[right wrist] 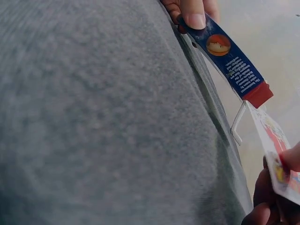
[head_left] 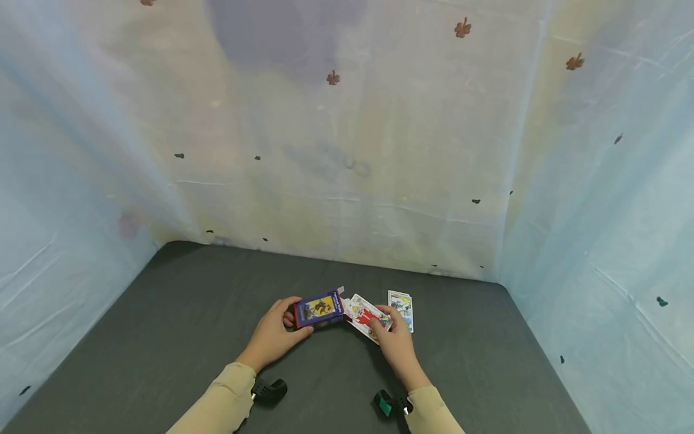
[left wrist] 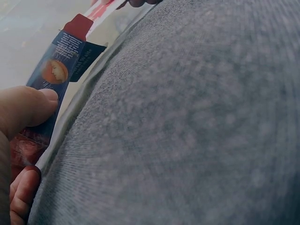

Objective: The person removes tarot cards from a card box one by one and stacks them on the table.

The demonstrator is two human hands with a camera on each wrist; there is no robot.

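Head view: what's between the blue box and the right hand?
The red-printed card, gripped by the right hand, at the open end of the blue box. Shows in the head view.

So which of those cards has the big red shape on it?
The card pinched in the right hand, by the open box; the loose cards lying on the table show mainly blue and white.

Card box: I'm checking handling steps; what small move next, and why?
Perhaps the right hand should ease its held cards away from the open end of the box, since other cards lie on the table and the left hand grips it.
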